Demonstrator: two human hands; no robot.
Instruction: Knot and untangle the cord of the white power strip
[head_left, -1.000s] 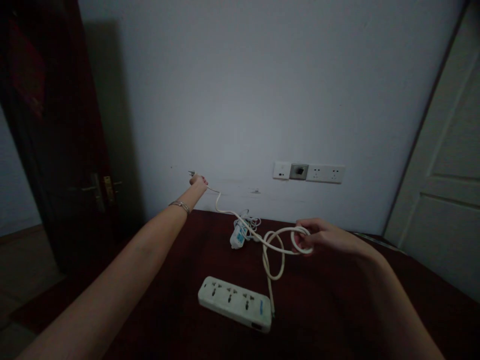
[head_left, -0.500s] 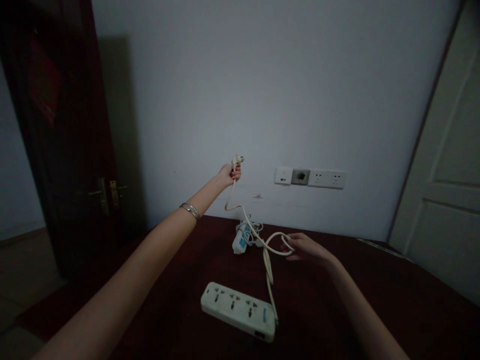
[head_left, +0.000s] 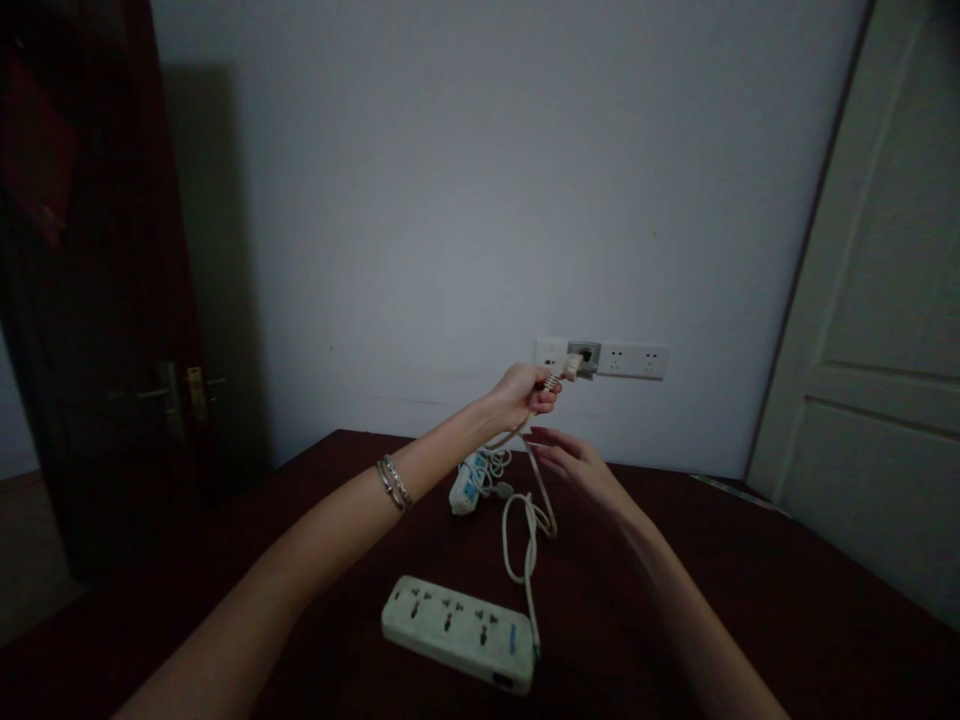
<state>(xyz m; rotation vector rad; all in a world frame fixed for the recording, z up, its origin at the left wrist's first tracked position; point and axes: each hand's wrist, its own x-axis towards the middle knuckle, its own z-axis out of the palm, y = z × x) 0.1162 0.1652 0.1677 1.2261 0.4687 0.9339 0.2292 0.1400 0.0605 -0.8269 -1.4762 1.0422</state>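
My left hand (head_left: 519, 393) grips the white plug (head_left: 570, 367) of a power strip cord and holds it up close to the row of wall sockets (head_left: 602, 358). The white cord (head_left: 525, 530) hangs from that hand in a loose loop down to the white power strip (head_left: 457, 632) lying on the dark red table (head_left: 750, 580). My right hand (head_left: 566, 457) is just below the left, fingers apart, near the cord but holding nothing.
A second small white strip with a bundled cord (head_left: 469, 480) lies at the back of the table. A dark wooden door (head_left: 90, 300) stands at the left, a white door (head_left: 877, 330) at the right.
My left hand carried the plug from far left, up and rightward to the wall sockets. My right hand let go of the cord loop, which now hangs down onto the table.
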